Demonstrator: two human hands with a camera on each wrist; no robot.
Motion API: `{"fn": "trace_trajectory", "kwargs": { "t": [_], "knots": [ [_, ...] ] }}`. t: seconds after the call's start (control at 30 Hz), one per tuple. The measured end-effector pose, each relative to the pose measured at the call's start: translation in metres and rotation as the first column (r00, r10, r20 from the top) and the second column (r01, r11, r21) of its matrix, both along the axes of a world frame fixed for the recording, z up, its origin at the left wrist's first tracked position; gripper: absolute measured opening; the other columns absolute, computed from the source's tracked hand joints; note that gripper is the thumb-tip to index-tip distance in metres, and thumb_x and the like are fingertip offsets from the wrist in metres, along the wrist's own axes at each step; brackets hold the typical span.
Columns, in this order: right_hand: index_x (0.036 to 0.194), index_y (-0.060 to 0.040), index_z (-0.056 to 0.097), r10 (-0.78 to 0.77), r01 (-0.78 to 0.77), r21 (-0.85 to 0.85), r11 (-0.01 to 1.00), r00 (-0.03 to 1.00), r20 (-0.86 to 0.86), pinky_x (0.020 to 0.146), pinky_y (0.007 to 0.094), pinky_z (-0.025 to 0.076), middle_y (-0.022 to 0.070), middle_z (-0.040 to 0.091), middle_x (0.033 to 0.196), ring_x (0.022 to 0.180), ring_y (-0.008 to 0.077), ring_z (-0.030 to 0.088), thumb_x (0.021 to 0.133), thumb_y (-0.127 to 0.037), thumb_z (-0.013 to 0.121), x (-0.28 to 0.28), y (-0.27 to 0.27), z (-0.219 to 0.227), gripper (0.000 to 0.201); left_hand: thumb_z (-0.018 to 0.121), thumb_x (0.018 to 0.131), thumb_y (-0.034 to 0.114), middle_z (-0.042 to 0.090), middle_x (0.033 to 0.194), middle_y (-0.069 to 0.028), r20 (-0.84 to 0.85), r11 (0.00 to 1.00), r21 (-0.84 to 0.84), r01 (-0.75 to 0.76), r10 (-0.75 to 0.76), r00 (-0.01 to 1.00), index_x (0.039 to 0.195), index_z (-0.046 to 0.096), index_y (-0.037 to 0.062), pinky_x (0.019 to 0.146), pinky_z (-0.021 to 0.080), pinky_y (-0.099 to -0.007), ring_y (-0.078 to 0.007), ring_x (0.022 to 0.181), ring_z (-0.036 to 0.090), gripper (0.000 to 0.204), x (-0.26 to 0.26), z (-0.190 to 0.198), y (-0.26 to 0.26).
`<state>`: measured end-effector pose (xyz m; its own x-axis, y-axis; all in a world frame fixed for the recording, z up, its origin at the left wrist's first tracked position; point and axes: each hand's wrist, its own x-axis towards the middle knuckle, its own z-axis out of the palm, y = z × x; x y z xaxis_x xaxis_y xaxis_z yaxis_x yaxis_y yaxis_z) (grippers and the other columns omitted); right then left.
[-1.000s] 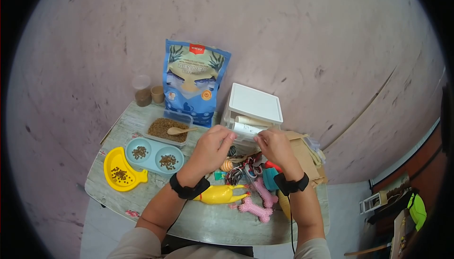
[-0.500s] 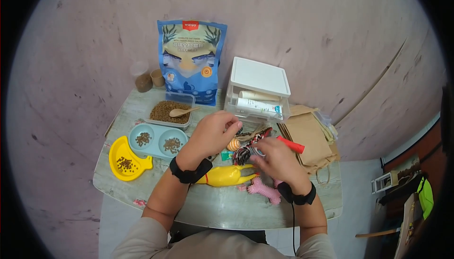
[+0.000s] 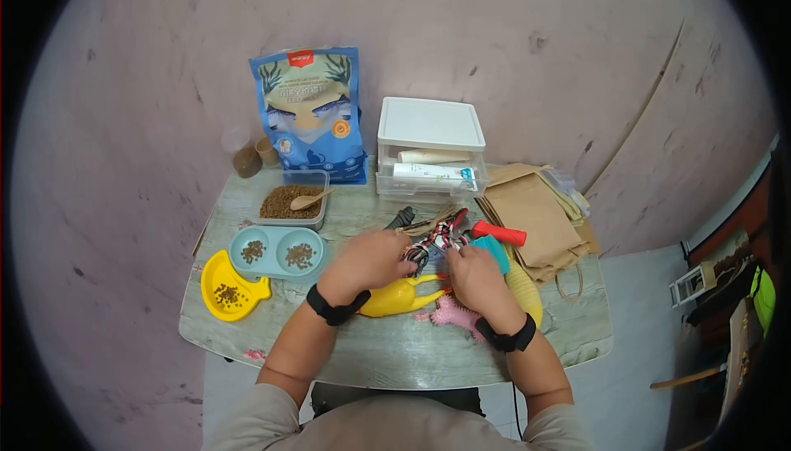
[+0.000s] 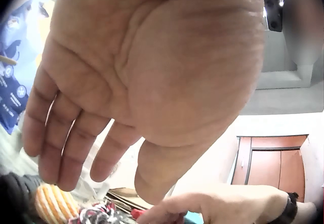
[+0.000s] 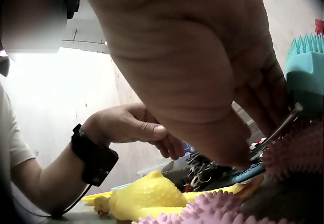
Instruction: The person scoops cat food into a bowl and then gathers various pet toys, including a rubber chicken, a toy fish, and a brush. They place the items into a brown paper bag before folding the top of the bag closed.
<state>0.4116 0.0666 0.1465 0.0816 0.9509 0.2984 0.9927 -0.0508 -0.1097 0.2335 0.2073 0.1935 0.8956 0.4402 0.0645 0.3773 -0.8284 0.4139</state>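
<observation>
My left hand point(image 3: 367, 261) hovers at the left side of a pile of pet toys, palm bare and fingers loosely extended in the left wrist view. Below its fingertips are an orange-striped ball point(image 4: 53, 203) and a multicoloured rope toy point(image 3: 423, 252). Fingers pointing down, my right hand point(image 3: 478, 278) reaches into the pile's right side. A thin metal rod point(image 5: 283, 127) crosses close by its thumb and fingers; I cannot tell whether they pinch it. Around this hand are a teal bristled brush point(image 5: 306, 77), a pink spiky bone point(image 3: 457, 315) and a yellow rubber chicken point(image 3: 391, 299).
Behind stand a blue cat food bag point(image 3: 309, 121) and a white-lidded drawer box point(image 3: 432, 121) holding a white tube. Kibble bowls, a blue double one point(image 3: 276, 266) and a yellow one point(image 3: 214, 290), lie left. Brown paper bags point(image 3: 531, 216) and a red cylinder point(image 3: 501, 233) lie right.
Both hands have come down from in front of the drawer box to the toy pile, the right one reaching in among the toys. The head view has shifted.
</observation>
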Motion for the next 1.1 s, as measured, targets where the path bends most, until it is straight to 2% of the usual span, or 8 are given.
{"fn": "trace_trajectory", "kwargs": {
  "t": [0.1, 0.23, 0.47, 0.57, 0.7, 1.0, 1.07, 1.1],
  "knots": [
    [0.090, -0.0025, 0.061, 0.044, -0.042, 0.061, 0.997, 0.998, -0.035, 0.070, 0.0463, 0.048, 0.0163, 0.062, 0.079, 0.075, 0.0369, 0.060, 0.076, -0.011, 0.068, 0.006, -0.005, 0.003, 0.018, 0.070, 0.083, 0.034, 0.067, 0.096, -0.0183, -0.063, 0.994, -0.039, 0.106, -0.109, 0.992, 0.113, 0.063, 0.0051, 0.079, 0.051, -0.0458, -0.0369, 0.092, 0.064, 0.042, 0.004, -0.019, -0.012],
    [0.089, -0.0030, 0.062, 0.058, -0.051, 0.095, 0.994, 0.996, -0.071, 0.071, 0.0456, 0.048, 0.0155, 0.062, 0.081, 0.077, 0.0356, 0.060, 0.074, -0.010, 0.068, 0.009, -0.016, 0.003, 0.018, 0.067, 0.085, 0.036, 0.067, 0.095, -0.0164, -0.263, 0.995, -0.059, 0.075, -0.088, 0.961, 0.101, 0.068, 0.0046, 0.080, 0.051, -0.0444, -0.0348, 0.092, 0.065, 0.035, 0.003, -0.029, -0.022],
    [0.089, -0.0045, 0.063, 0.135, -0.118, 0.133, 0.984, 0.982, -0.130, 0.074, 0.0443, 0.047, 0.0134, 0.061, 0.086, 0.084, 0.0335, 0.059, 0.071, -0.006, 0.069, 0.013, -0.033, 0.004, 0.019, 0.068, 0.084, 0.038, 0.067, 0.094, -0.0162, -0.265, 0.973, -0.083, 0.217, -0.232, 0.936, 0.097, 0.070, 0.0049, 0.079, 0.051, -0.0438, -0.0341, 0.092, 0.064, 0.035, -0.013, -0.027, -0.018],
    [0.093, -0.0040, 0.063, 0.171, -0.148, 0.133, 0.980, 0.968, -0.184, 0.076, 0.0440, 0.048, 0.0139, 0.061, 0.088, 0.086, 0.0337, 0.060, 0.072, -0.006, 0.070, 0.009, -0.036, 0.008, 0.022, 0.071, 0.082, 0.034, 0.066, 0.094, -0.0163, -0.070, 0.983, -0.094, 0.158, -0.165, 0.984, 0.098, 0.070, 0.0045, 0.078, 0.051, -0.0435, -0.0351, 0.091, 0.063, 0.033, -0.006, -0.018, -0.009],
    [0.099, -0.0025, 0.066, 0.188, -0.159, 0.137, 0.978, 0.953, -0.236, 0.079, 0.0426, 0.049, 0.0142, 0.062, 0.093, 0.089, 0.0336, 0.061, 0.072, -0.007, 0.071, 0.003, -0.047, 0.017, 0.028, 0.075, 0.078, 0.025, 0.061, 0.095, -0.0172, 0.060, 0.996, 0.046, 0.073, -0.076, 0.995, 0.097, 0.069, 0.0042, 0.077, 0.051, -0.0445, -0.0368, 0.088, 0.062, 0.029, 0.017, -0.020, -0.006],
    [0.095, -0.0012, 0.066, 0.184, -0.156, 0.175, 0.972, 0.971, -0.155, 0.081, 0.0410, 0.046, 0.0127, 0.061, 0.095, 0.091, 0.0312, 0.059, 0.076, -0.003, 0.059, 0.010, -0.043, -0.002, 0.020, 0.064, 0.076, 0.009, 0.062, 0.089, -0.0161, -0.071, 0.914, 0.407, 0.010, 0.021, 0.997, 0.088, 0.069, 0.0061, 0.071, 0.052, -0.0462, -0.0356, 0.087, 0.064, 0.013, 0.032, -0.032, 0.005],
    [0.092, -0.0014, 0.065, 0.165, -0.146, 0.155, 0.977, 0.979, -0.116, 0.080, 0.0407, 0.046, 0.0128, 0.060, 0.092, 0.090, 0.0308, 0.058, 0.077, -0.004, 0.058, 0.007, -0.040, -0.001, 0.017, 0.063, 0.078, 0.013, 0.064, 0.088, -0.0137, -0.135, 0.911, 0.257, 0.323, -0.297, 0.945, 0.083, 0.068, 0.0048, 0.070, 0.053, -0.0446, -0.0324, 0.085, 0.066, 0.011, 0.032, -0.039, -0.007],
    [0.089, -0.0016, 0.064, 0.143, -0.132, 0.136, 0.982, 0.987, -0.074, 0.078, 0.0404, 0.045, 0.0129, 0.059, 0.090, 0.088, 0.0304, 0.058, 0.078, -0.004, 0.057, 0.006, -0.038, 0.000, 0.014, 0.063, 0.078, 0.013, 0.064, 0.088, -0.0137, -0.136, 0.913, 0.256, 0.318, -0.292, 0.947, 0.083, 0.068, 0.0048, 0.070, 0.053, -0.0446, -0.0324, 0.085, 0.066, 0.011, 0.029, -0.042, -0.008]
  ]
}}
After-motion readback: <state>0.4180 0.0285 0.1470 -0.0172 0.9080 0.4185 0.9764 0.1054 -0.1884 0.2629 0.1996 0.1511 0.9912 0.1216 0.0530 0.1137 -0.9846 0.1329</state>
